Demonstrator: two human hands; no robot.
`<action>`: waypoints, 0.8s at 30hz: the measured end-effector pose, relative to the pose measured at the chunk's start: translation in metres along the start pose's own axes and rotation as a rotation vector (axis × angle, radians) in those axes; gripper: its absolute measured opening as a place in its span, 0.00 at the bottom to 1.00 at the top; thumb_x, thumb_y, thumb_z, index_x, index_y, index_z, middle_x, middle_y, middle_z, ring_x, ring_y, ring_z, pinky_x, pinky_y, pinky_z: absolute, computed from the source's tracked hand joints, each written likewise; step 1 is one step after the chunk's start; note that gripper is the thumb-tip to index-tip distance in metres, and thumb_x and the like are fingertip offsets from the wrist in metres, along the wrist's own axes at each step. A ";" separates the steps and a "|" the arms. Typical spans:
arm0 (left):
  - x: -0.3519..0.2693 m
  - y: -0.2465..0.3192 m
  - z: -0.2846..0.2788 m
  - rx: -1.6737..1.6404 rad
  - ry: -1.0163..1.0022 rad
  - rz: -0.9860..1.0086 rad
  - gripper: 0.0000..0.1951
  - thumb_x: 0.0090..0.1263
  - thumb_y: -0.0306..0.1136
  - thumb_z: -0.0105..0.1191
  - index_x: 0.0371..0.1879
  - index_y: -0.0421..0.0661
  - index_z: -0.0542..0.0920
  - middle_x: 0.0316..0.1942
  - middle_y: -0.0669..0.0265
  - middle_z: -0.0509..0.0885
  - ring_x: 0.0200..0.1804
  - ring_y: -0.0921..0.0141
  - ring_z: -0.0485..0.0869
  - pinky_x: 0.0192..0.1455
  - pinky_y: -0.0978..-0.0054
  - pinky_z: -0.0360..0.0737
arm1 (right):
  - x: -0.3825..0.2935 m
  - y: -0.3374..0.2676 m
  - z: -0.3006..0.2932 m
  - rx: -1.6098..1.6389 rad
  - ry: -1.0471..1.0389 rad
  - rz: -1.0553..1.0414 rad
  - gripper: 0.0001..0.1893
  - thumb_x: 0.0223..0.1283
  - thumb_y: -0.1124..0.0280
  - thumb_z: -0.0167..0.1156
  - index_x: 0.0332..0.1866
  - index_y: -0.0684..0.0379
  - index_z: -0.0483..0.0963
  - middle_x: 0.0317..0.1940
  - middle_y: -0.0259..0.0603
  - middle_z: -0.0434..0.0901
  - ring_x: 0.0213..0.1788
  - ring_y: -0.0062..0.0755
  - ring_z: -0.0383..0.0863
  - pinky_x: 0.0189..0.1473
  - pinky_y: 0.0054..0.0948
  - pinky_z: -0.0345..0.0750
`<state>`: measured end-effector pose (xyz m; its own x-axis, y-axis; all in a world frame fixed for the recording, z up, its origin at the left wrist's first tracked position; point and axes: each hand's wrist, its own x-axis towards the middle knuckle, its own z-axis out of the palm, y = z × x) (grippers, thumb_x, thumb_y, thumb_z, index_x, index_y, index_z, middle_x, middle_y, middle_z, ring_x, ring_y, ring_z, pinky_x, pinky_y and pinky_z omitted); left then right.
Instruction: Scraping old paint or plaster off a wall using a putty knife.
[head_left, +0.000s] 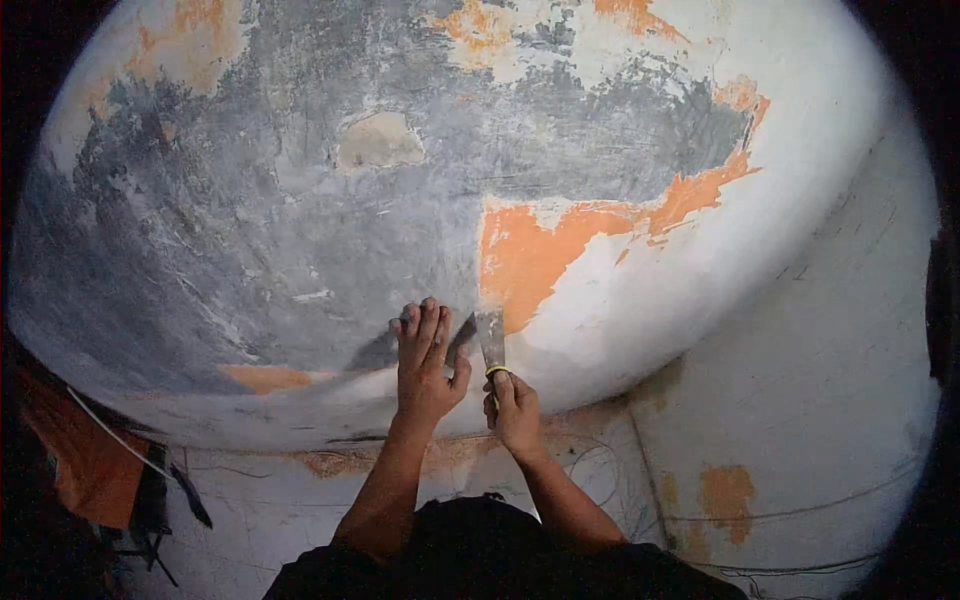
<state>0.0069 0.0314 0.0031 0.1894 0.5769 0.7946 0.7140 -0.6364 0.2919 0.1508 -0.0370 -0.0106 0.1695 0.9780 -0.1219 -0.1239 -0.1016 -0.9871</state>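
My right hand (517, 412) grips the handle of a scraper (492, 337), which has a yellow edge near its blade. The wide blade, smeared with pale residue, points upward. Its tip meets the broad painted surface (330, 225) at the lower end of an orange patch (532, 262). Just left of the blade, my left hand (427, 360) lies with its back showing and thumb spread, holding nothing. Its fingers reach onto the grey area; whether the palm presses down is hidden. White paint (630, 300) with ragged edges borders the orange patch on the right.
A beige patch (381, 140) shows within the grey. Below the surface's curved lower edge runs a pale, stained area (795, 405) with an orange stain (726, 502). At lower left are a brownish-orange sheet (97, 480), a white cord (120, 435) and a dark object (191, 496).
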 end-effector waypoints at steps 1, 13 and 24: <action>-0.002 0.000 0.001 -0.006 -0.005 0.004 0.32 0.64 0.31 0.54 0.70 0.41 0.63 0.75 0.57 0.55 0.77 0.53 0.47 0.75 0.44 0.44 | 0.001 -0.013 0.002 -0.001 0.005 0.003 0.21 0.74 0.53 0.46 0.35 0.61 0.72 0.16 0.30 0.70 0.17 0.16 0.67 0.19 0.21 0.65; -0.002 0.000 0.003 -0.011 -0.010 0.000 0.33 0.63 0.32 0.53 0.70 0.40 0.64 0.75 0.56 0.56 0.78 0.53 0.47 0.75 0.44 0.42 | 0.000 -0.003 -0.001 -0.050 -0.011 -0.044 0.22 0.74 0.52 0.46 0.35 0.62 0.72 0.17 0.31 0.70 0.16 0.17 0.66 0.19 0.22 0.64; -0.001 -0.002 0.006 -0.007 -0.001 -0.011 0.32 0.64 0.32 0.53 0.69 0.40 0.64 0.75 0.56 0.56 0.78 0.54 0.47 0.75 0.44 0.41 | 0.001 -0.001 0.001 -0.025 0.009 -0.026 0.20 0.74 0.54 0.47 0.36 0.62 0.73 0.17 0.30 0.70 0.17 0.17 0.67 0.20 0.21 0.66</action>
<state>0.0094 0.0355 -0.0018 0.1827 0.5841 0.7909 0.7110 -0.6340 0.3041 0.1504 -0.0361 -0.0100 0.1809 0.9787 -0.0974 -0.0953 -0.0812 -0.9921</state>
